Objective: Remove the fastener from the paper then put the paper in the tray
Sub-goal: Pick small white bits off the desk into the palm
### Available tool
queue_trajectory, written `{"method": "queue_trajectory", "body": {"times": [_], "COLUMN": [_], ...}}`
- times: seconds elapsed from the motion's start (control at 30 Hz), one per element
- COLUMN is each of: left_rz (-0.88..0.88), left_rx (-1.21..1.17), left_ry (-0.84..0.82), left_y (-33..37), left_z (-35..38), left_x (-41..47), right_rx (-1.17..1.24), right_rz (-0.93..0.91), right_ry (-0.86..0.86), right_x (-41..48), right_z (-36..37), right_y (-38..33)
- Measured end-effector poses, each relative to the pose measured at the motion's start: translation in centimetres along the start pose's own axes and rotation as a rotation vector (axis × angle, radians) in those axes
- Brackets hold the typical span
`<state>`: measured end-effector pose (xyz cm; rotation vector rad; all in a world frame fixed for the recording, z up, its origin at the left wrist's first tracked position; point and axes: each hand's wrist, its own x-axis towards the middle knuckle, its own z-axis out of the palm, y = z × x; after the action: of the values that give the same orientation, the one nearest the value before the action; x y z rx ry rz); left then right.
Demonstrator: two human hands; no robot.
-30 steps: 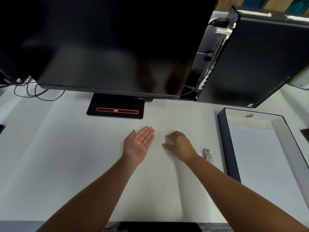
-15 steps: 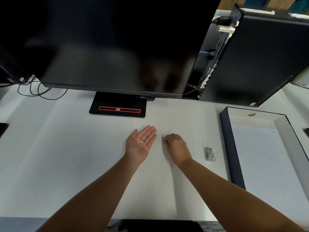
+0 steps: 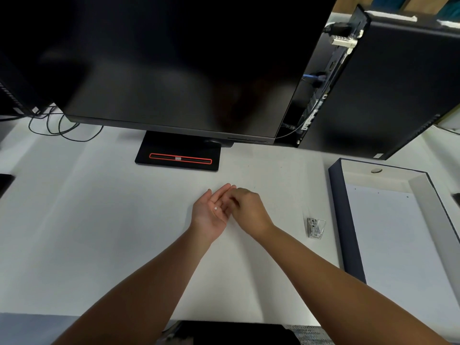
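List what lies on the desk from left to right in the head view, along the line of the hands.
Left hand, palm up with a small white bit → right hand reaching over its fingers → clear staple remover → tray with paper inside.

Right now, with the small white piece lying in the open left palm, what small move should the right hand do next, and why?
Probably drop what it carries into the left hand. The right hand has its fingertips over that cupped palm, where one small white piece already lies. Whether it holds another piece is hidden.
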<state>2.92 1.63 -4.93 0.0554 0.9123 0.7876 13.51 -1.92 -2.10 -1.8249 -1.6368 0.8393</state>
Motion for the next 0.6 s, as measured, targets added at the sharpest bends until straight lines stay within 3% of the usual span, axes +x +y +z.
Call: {"method": "queue_trajectory", "body": {"times": [0.17, 0.33, 0.6], "left_rz": [-0.009, -0.029, -0.008], "left_rx": [0.004, -0.021, -0.039], "left_ry": [-0.013, 0.002, -0.017], "left_y": [0.1, 0.0, -0.1], "left_z": [0.3, 0.7, 0.6], "left_x": [0.0, -0.4, 0.3], "right_rx": [0.037, 0.151, 0.172], "right_rz": [0.054, 0.134, 0.098], "right_ry": [-0.060, 0.000, -0.024], "right_x": [0.7, 0.9, 1.0], "right_z": [-0.1, -0.3, -1.4], "right_y": [-0.2, -0.4, -0.2]}}
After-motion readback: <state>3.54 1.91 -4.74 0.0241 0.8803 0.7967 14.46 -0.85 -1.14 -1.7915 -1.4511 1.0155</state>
